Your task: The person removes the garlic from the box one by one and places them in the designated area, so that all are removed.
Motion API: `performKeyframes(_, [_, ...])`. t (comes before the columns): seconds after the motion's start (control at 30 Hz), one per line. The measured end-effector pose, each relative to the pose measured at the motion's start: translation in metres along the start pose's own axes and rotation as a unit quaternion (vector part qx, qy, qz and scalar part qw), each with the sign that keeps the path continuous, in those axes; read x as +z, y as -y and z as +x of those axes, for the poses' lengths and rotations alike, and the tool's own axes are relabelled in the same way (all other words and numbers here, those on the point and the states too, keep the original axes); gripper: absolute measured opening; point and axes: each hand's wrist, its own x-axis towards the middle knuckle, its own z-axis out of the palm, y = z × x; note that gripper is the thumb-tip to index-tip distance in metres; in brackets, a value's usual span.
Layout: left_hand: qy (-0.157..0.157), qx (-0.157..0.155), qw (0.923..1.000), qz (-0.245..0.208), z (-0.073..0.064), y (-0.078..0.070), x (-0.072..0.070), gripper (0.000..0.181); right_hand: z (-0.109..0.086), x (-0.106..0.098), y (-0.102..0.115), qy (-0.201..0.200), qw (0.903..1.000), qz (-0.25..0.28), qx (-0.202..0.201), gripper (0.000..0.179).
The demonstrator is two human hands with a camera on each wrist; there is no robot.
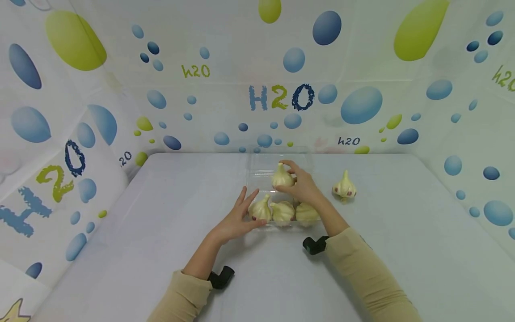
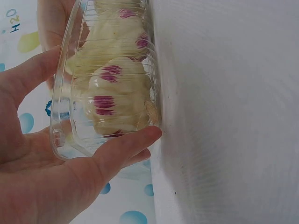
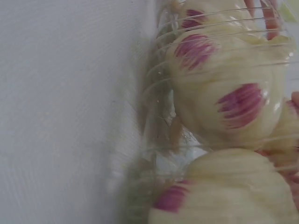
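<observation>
Released too high, the garlic bulb [image 1: 282,178] my right hand [image 1: 302,185] pinches could jolt the clear box [image 2: 60,105], which my left hand [image 1: 237,221] (spread wide) merely touches.

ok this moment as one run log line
right hand: grips garlic bulb | left hand: touches clear plastic container | container front row: three garlic bulbs | outside, right: loose garlic bulb

White drop-patterned backdrop [image 1: 233,107] behind a pale tabletop [image 1: 181,192]
</observation>
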Motion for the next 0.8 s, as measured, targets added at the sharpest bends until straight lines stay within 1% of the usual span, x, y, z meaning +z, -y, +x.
performKeyframes(0.07, [-0.001,0.000,1.0000,-0.001,0.000,0.000,0.000,0.082,-0.001,-0.002,0.000,-0.004,1.0000,0.006,-0.007,0.069])
performKeyframes(0.17, [-0.001,-0.001,1.0000,-0.003,0.000,0.001,0.000,0.082,-0.004,-0.005,-0.001,-0.008,0.9999,0.009,-0.006,0.069])
performKeyframes(0.67, [-0.003,0.003,1.0000,-0.006,0.000,0.001,0.001,0.083,-0.015,-0.023,0.002,-0.026,0.9980,0.045,0.036,0.073])
performKeyframes(0.8, [-0.003,0.003,1.0000,-0.008,0.000,0.001,0.000,0.083,-0.020,-0.029,0.003,-0.035,0.9973,0.054,0.034,0.073])
